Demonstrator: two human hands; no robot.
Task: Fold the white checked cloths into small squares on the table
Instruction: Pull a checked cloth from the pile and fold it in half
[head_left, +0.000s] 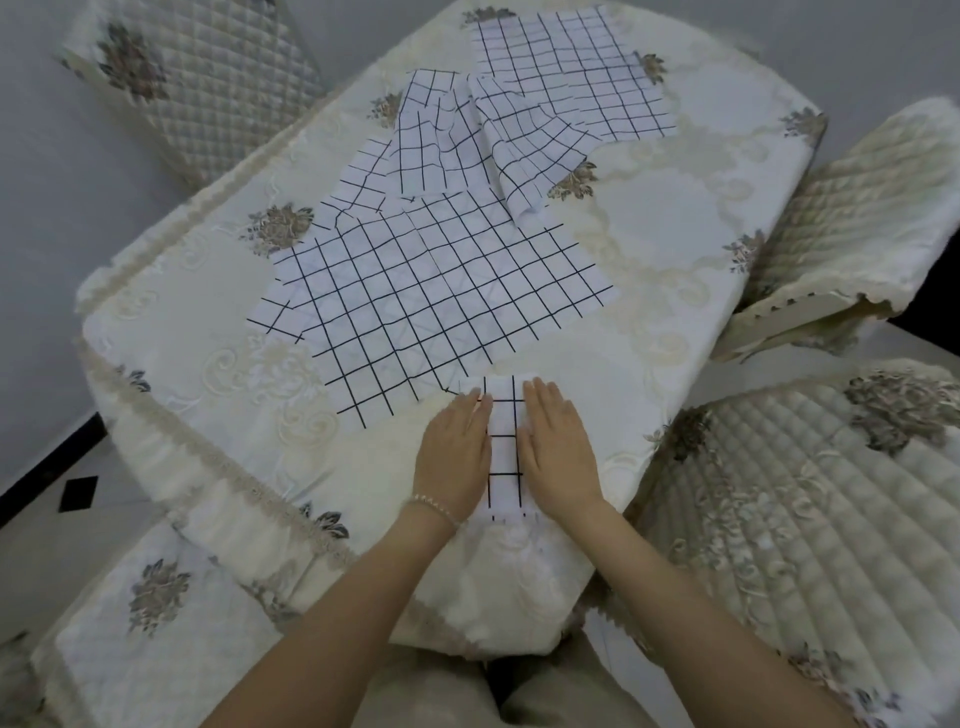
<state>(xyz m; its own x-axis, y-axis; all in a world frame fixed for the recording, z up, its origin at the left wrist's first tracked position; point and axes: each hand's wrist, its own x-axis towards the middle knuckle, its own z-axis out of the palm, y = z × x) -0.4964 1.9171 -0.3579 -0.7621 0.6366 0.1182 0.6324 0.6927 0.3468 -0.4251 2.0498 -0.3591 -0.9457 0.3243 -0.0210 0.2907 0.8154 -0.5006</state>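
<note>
Hands lie flat, fingers straight and relaxed: left hand (457, 451) and right hand (558, 448) press either side of a narrow folded white cloth with black checks (503, 447) at the near edge of the cream embroidered tablecloth (171, 312). Beyond lie a large spread checked cloth (431, 291), a rumpled one (467, 145), and a far one (576, 78), seemingly flat.

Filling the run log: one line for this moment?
left hand flat | right hand flat | both press folded white checked cloth | table
</note>
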